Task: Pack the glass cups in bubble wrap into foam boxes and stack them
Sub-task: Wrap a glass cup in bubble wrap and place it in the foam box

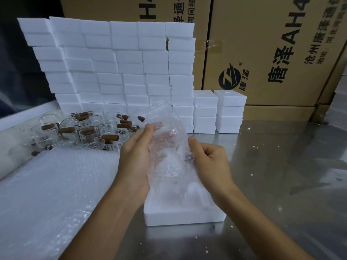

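A bubble-wrapped cup (pixel 169 156) is held upright between both hands above an open foam box (pixel 185 215) that rests on the steel table (pixel 281 184). The left hand (pixel 137 158) is spread nearly flat, palm pressed against the wrap's left side, fingertips reaching up to the loose upper part of the sheet. The right hand (pixel 210 162) is curled, its thumb laid on the wrap's right edge and the other fingers folded in; a pinch on the film is suggested but cannot be fully confirmed. The lower end of the bundle hangs just over the box's recess, between the two wrists. To the left a pile of bubble wrap (pixel 56 194) is spread, and behind it bare cups (pixel 78 130) with brown handles are clustered. Closed foam boxes (pixel 120 68) are stacked at the back, before cartons (pixel 272 44).
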Demonstrator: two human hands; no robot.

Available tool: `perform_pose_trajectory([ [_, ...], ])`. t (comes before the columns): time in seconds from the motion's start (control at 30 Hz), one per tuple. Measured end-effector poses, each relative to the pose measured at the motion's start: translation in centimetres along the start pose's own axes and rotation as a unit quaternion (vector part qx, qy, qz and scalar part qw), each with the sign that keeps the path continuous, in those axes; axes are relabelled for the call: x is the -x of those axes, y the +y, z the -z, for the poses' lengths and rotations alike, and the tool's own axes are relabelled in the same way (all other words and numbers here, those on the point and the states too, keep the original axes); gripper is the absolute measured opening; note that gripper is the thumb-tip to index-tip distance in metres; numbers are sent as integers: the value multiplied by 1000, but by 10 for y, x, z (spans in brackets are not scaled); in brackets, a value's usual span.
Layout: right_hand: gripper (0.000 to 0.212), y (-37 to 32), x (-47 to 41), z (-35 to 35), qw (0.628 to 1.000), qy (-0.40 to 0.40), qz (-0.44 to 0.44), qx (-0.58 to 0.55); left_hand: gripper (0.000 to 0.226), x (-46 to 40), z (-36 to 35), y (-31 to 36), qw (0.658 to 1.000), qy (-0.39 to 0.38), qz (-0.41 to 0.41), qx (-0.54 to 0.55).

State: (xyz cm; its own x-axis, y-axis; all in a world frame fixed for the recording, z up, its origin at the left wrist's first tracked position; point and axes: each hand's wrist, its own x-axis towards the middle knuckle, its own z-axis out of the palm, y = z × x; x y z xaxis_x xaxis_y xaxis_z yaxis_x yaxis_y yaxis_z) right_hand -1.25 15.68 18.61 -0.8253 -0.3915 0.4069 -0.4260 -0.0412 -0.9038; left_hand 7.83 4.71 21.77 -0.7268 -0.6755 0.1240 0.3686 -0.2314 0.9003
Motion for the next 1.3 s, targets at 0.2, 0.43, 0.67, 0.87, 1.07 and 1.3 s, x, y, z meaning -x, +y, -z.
perform_pose_trajectory([
  [0.2, 62, -5, -7, 13, 995, -9, 98, 23, 16, -10, 21, 10, 999, 18, -38, -14],
  [0.43, 61, -5, -13, 23, 988, -1, 148, 46, 24, -12, 25, 10, 985, 11, -143, -94],
  [0.67, 53, -7, -10, 21, 981, 40, 182, 56, 23, 2, 8, 4, 903, -173, -222, -324],
  [0.87, 51, -12, -8, 18, 975, 108, 189, 41, 36, 17, 2, -4, 836, -248, -205, -444],
  [1.07, 54, -14, -5, 14, 974, 95, 204, 27, 49, 13, 4, -9, 863, -300, -156, -376],
  [1.3, 56, -18, -9, 18, 990, 14, 88, -107, 37, 10, -5, -22, 953, -84, -237, -172],
])
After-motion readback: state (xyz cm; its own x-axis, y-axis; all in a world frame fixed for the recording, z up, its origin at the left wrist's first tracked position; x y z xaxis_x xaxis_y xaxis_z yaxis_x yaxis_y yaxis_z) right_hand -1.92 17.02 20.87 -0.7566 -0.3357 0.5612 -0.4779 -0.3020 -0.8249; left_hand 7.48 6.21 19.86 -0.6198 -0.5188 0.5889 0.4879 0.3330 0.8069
